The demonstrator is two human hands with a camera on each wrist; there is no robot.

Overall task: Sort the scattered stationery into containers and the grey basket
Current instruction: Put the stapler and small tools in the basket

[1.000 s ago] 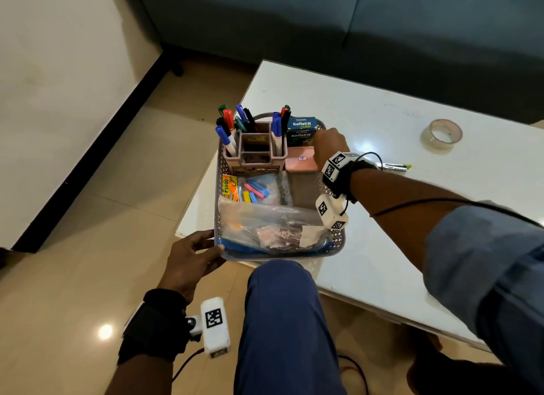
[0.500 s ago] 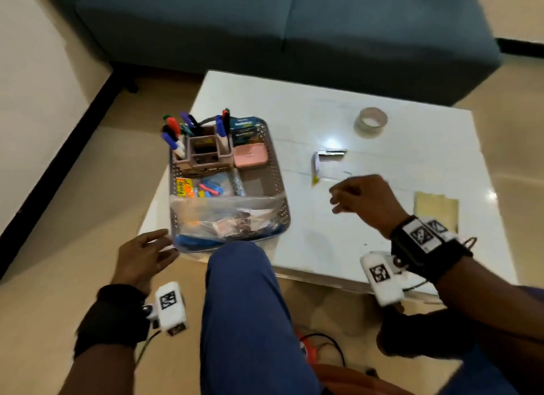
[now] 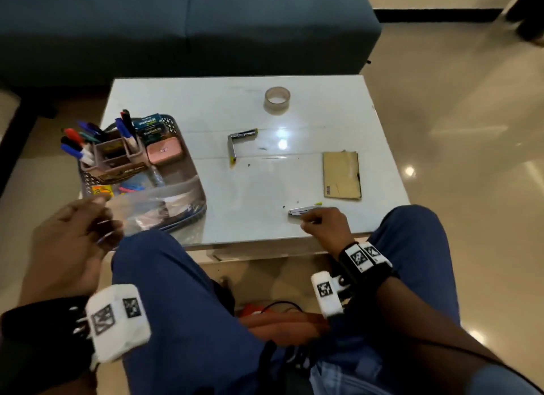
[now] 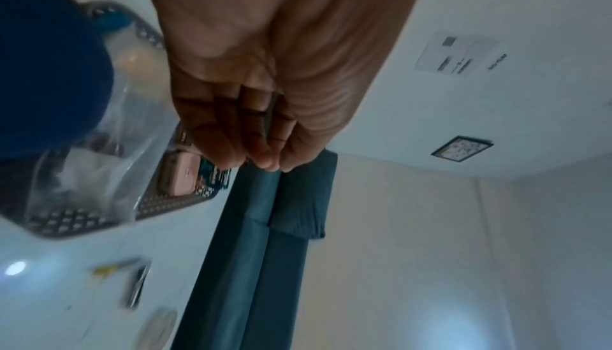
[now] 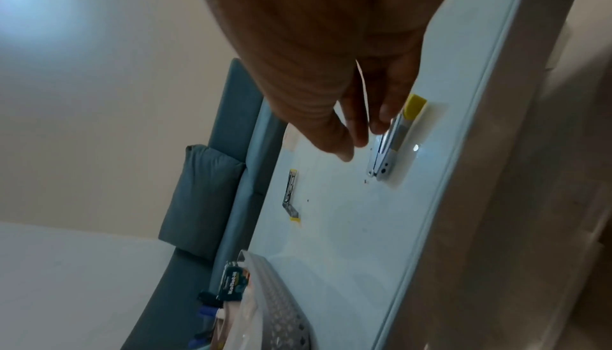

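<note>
Stapler [image 3: 303, 210] touched by loose right hand [image 3: 325, 225]; left hand [image 3: 69, 241] loosely curled, empty.

White glossy table [image 3: 253, 188] holding scattered stationery.

A grey basket [image 3: 188, 171] sits at the table's left near corner. A clear tape roll [image 3: 277, 100] lies toward the far edge, an opened metal cutter [image 3: 239, 141] near the middle, a brown cardboard piece [image 3: 342, 174] at right, and a folded metal cutter [image 3: 303, 210] by the near edge.

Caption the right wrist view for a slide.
Right hand reaches down to a closed metal stapler near the table edge; an opened stapler lies beyond.
</note>
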